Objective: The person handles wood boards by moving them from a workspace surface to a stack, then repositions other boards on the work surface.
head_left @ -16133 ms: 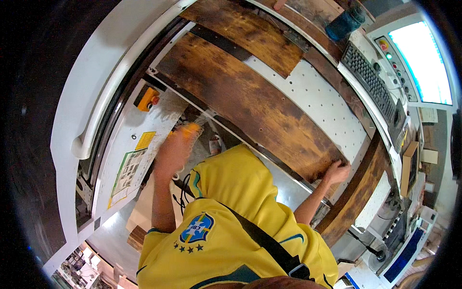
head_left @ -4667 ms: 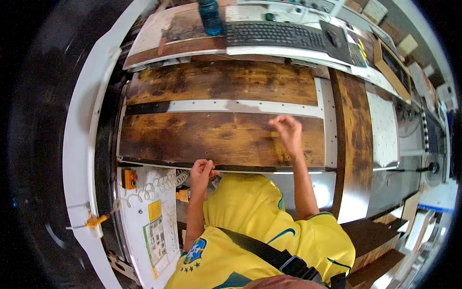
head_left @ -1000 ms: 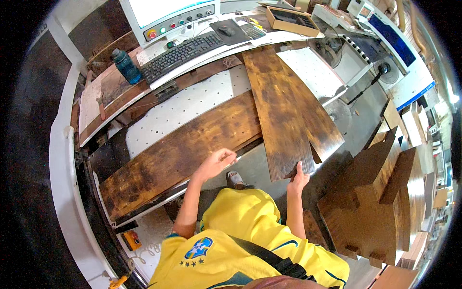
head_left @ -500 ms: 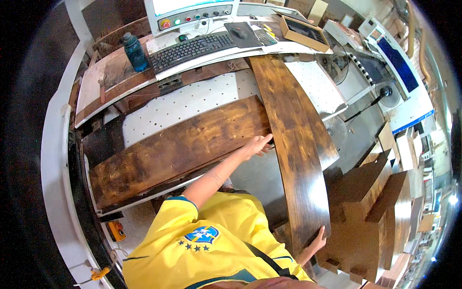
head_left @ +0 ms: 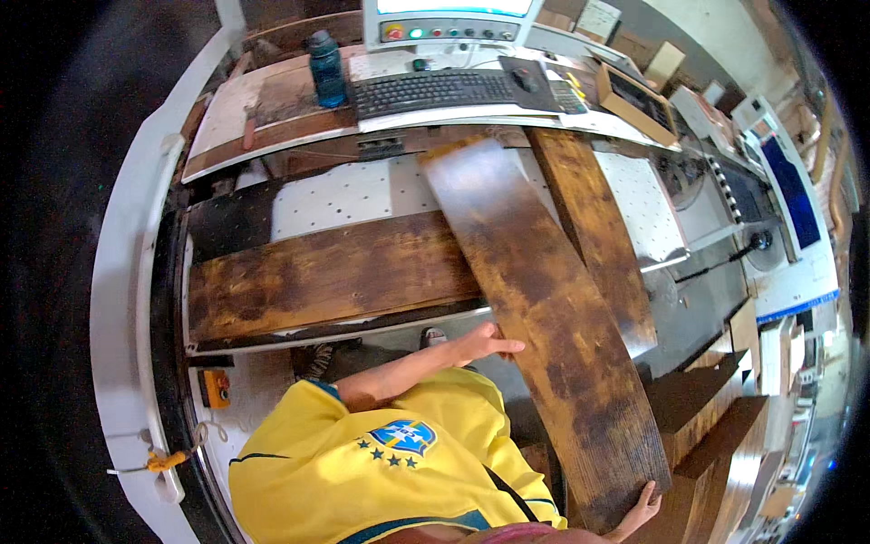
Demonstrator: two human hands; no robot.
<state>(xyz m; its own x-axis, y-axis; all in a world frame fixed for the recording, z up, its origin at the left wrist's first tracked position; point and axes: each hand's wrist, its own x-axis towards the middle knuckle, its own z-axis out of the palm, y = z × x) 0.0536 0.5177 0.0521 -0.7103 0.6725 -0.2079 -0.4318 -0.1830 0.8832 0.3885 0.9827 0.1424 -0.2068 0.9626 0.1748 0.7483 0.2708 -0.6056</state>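
A bright yellow short-sleeved jersey clothes the worker, its left sleeve cuff edged in dark teal. A blue shield crest (four dark stars curve along its near side) marks the chest, with a teal band at the near edge and a black strap crossing right. Forearms are bare.

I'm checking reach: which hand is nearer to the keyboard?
Left. The left hand holds a board partway along its edge, the keyboard ahead of it; the right hand, at the board's near end, is farther back and right.
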